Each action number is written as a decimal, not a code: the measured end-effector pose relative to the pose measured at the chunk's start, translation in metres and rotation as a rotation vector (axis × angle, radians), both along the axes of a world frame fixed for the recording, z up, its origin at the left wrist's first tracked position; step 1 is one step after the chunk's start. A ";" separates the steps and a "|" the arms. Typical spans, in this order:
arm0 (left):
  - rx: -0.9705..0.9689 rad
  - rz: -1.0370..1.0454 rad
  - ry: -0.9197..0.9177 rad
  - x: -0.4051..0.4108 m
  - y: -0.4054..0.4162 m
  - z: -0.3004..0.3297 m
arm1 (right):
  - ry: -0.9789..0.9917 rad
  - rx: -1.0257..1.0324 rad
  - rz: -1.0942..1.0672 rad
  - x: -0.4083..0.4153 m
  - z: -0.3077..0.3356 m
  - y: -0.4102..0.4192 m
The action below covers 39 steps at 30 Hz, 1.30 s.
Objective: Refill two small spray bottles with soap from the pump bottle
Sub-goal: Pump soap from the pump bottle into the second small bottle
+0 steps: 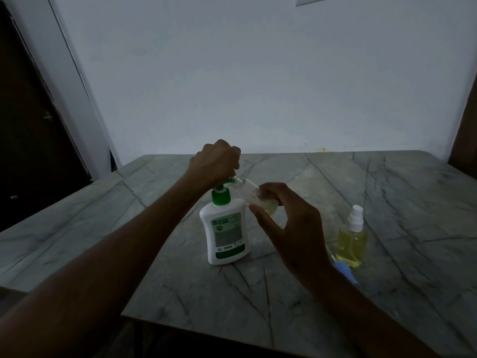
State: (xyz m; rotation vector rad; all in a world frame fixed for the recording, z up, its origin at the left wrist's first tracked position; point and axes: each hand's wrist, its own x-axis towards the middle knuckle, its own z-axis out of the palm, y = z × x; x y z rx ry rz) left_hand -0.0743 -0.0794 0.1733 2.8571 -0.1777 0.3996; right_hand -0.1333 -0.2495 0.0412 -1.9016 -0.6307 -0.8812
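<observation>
A white pump bottle (225, 231) with a green collar and pump head stands upright on the marble table (387, 192). My left hand (215, 161) rests closed on top of the pump head. My right hand (289, 223) holds a small clear spray bottle (254, 196), tilted, with its open neck against the pump's nozzle; a little yellowish liquid sits in its lower part. A second small spray bottle (352, 240) with a white sprayer cap stands to the right, holding yellow liquid.
A blue-and-white object (344, 270) lies on the table behind my right wrist, next to the capped bottle. A plain wall runs behind the table, and a dark door (31, 120) is at the left. The table's near edge is close to me.
</observation>
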 end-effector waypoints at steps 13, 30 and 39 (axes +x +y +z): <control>-0.100 -0.006 0.055 -0.009 -0.003 0.005 | 0.006 0.009 -0.009 -0.002 0.003 0.001; -0.155 -0.028 0.073 -0.016 -0.006 0.005 | -0.021 0.005 0.003 0.002 0.001 0.004; -0.205 -0.003 0.053 -0.020 -0.008 0.014 | -0.017 0.014 0.005 0.000 0.001 0.004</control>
